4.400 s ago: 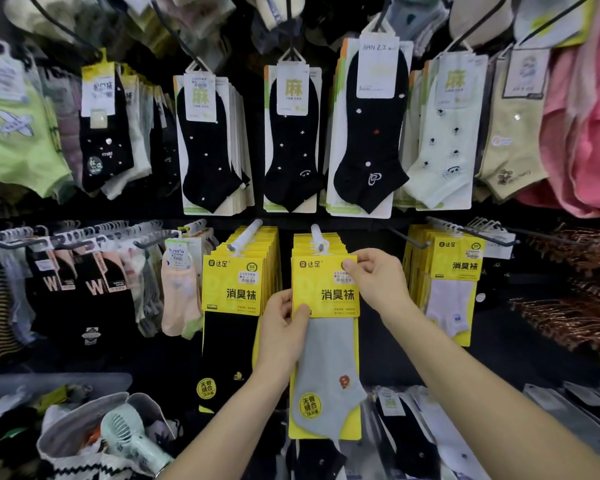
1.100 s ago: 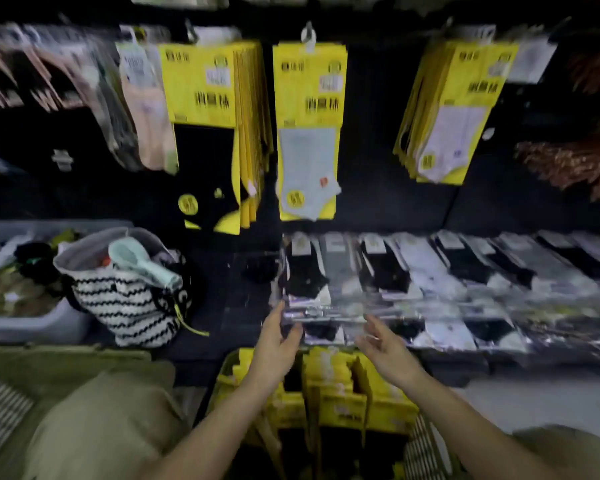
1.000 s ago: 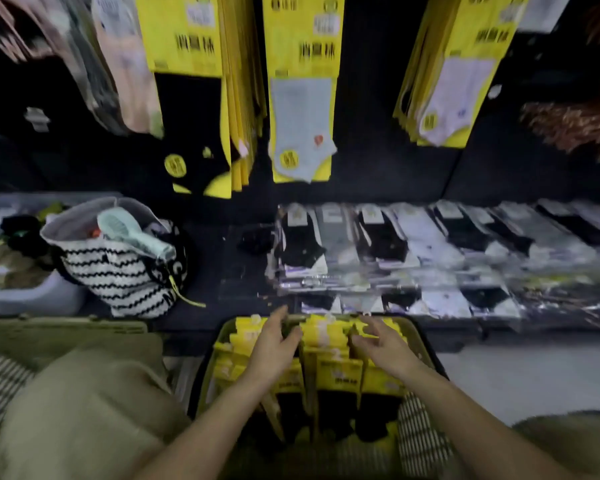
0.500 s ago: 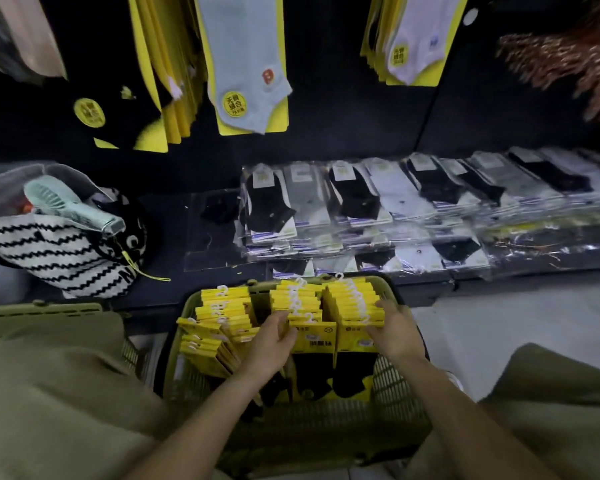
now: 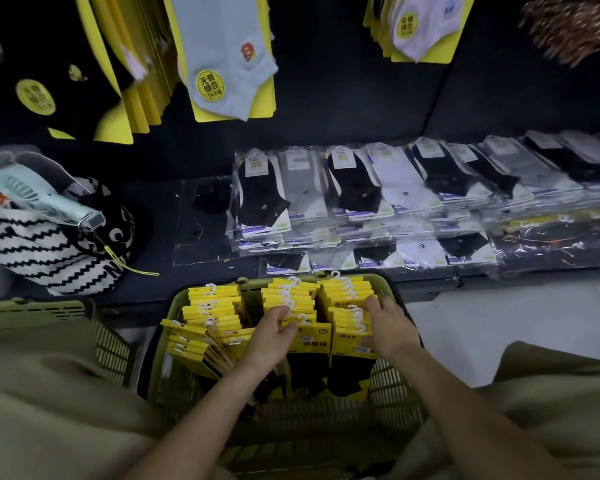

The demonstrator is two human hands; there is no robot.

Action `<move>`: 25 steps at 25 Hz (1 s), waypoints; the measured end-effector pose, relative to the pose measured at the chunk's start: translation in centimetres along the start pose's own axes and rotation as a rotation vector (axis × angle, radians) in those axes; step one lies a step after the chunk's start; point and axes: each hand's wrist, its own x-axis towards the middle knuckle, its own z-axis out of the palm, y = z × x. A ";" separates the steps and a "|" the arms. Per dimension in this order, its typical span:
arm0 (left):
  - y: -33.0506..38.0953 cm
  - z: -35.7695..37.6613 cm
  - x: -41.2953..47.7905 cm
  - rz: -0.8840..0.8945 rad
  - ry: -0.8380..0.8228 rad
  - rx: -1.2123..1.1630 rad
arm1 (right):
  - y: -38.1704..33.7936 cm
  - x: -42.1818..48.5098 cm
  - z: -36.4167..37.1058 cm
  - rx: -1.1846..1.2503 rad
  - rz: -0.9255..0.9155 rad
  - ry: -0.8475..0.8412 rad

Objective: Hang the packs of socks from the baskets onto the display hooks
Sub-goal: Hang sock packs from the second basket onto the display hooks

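A green basket [image 5: 392, 393] stands in front of me, filled with three rows of yellow-carded sock packs [image 5: 215, 306] with white hooks. My left hand [image 5: 269, 341] grips the front packs of the middle row, thumb over the front card. My right hand [image 5: 385, 327] reaches across the tops of the right row [image 5: 343, 292], fingers behind and thumb in front, holding a bundle of packs. Above hang more packs on the display: grey socks [image 5: 229, 57], black socks [image 5: 84, 84] and white socks [image 5: 423, 26].
A low dark shelf holds overlapping cellophane sock packs [image 5: 361, 195]. A striped bag [image 5: 42, 258] with a mint hand fan [image 5: 45, 199] sits on its left end. A second green basket [image 5: 49, 306] is at my left. Pale floor [image 5: 499, 317] lies to the right.
My view dropped from the display hooks to the basket. Both hands left the hung grey pack, came down into the basket and closed on the yellow packs.
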 end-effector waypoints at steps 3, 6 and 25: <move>-0.6 0.3 -0.3 0.015 -0.019 0.025 | 0.0 -0.3 0.2 -0.058 -0.045 -0.003; -1.0 0.6 -0.7 0.020 -0.048 0.069 | 0.3 -1.1 0.0 -0.099 -0.018 -0.030; 14.2 -5.8 -1.6 0.397 -0.043 -0.497 | -5.6 -5.2 -22.3 0.862 -0.428 0.053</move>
